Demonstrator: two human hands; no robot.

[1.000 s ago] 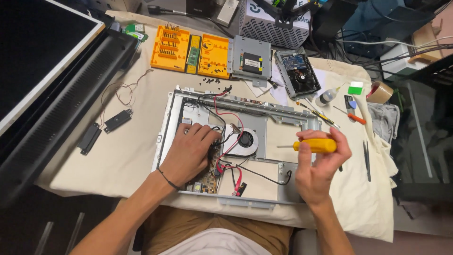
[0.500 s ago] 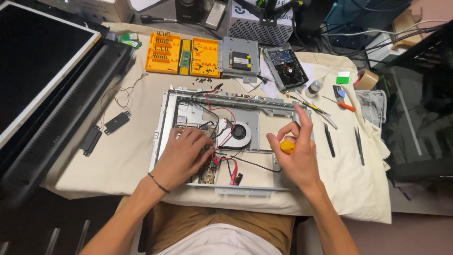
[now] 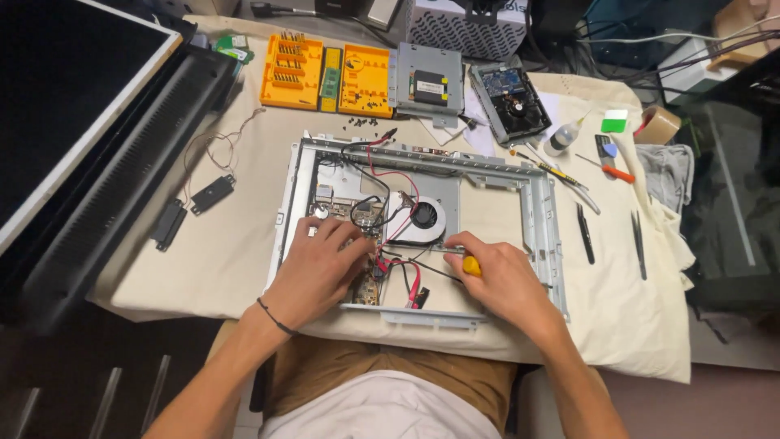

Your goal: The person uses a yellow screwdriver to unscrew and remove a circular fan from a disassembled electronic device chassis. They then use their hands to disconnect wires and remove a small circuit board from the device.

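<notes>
We see the left hand (image 3: 318, 264) lying palm down, fingers spread, on the circuit board (image 3: 357, 244) in the near left part of the metal frame (image 3: 540, 219). The right hand (image 3: 502, 276) is curled tight around a yellow screwdriver (image 3: 470, 265), just near of the round fan (image 3: 424, 216).
</notes>
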